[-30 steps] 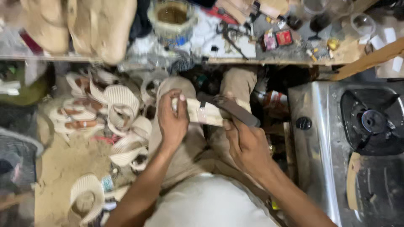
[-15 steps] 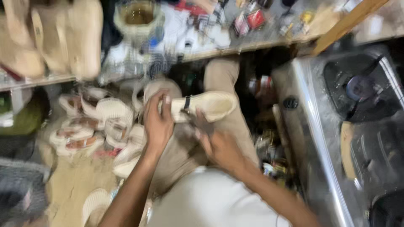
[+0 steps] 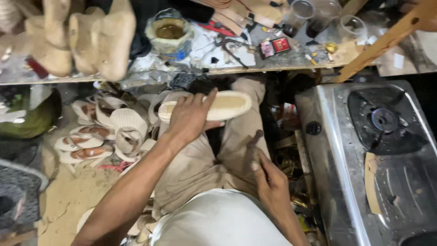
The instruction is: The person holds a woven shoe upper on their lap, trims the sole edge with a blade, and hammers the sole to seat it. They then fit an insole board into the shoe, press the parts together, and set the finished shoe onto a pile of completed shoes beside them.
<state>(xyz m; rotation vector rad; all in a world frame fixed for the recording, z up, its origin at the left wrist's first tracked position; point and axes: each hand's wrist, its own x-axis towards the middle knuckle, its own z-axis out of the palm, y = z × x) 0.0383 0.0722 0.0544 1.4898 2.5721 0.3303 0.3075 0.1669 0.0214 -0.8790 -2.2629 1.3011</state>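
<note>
Head view: I look straight down at my lap, sitting between a low workbench [image 3: 273, 68] ahead and a steel gas stove [image 3: 364, 159] to my right.
Left hand: my left hand [image 3: 189, 118] lies over a pale shoe sole [image 3: 227, 105], fingers spread across its top and thumb under the near edge, so the grip is closed on the sole and holds it level above my knees.
Right hand: my right hand [image 3: 268, 182] is down by my right thigh, fingers wrapped round the handle of a dark tool [image 3: 252, 152]; it looks like a small hammer, though the head is too dim to be sure.
Where the sole is: in the air over my lap, just below the bench edge, toe end pointing right, touching nothing but my hand.
Progress: the sole's upper face looks smooth and bare, with no strap or upper on it. As I judge it, the shaping or fitting is only partly done. The tool is held apart from the sole, so no blow or cut is in hand right now.
What is done nearby: a heap of sandals with straps [image 3: 104, 132] lies on the floor to my left.
Edges: the bench edge runs close above the sole; the stove's side stands just beside my right knee and forearm.
Open room: little to the right. The lap itself and the gap between my knees are the freest space. The floor on the left is crowded.
On the bench: a tin of glue [image 3: 169, 31], scraps and small tools.
</note>
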